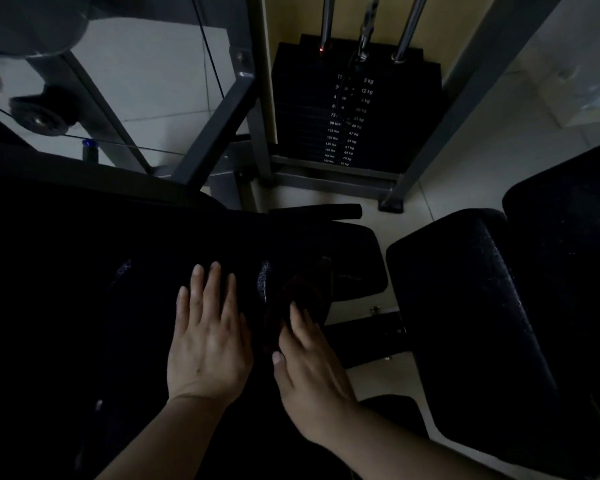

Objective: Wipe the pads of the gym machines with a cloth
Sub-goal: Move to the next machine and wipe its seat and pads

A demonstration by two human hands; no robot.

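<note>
The room is dim. A wide black pad [84, 265] of a gym machine fills the lower left. My left hand [207, 341] lies flat on it with straight fingers. Just to its right, my right hand [309, 368] rests on a dark reddish cloth [302, 292] bunched at the pad's right end, fingers stretched over it; whether they grip it is hard to see. A second long black pad [475, 323] stands apart to the right, with another dark pad [568, 220] beyond it.
A black weight stack [354, 109] with chrome guide rods stands straight ahead inside a grey steel frame [215, 129]. A cable and pulley wheel [39, 112] are at the upper left. Pale floor tiles [465, 174] show between the machines.
</note>
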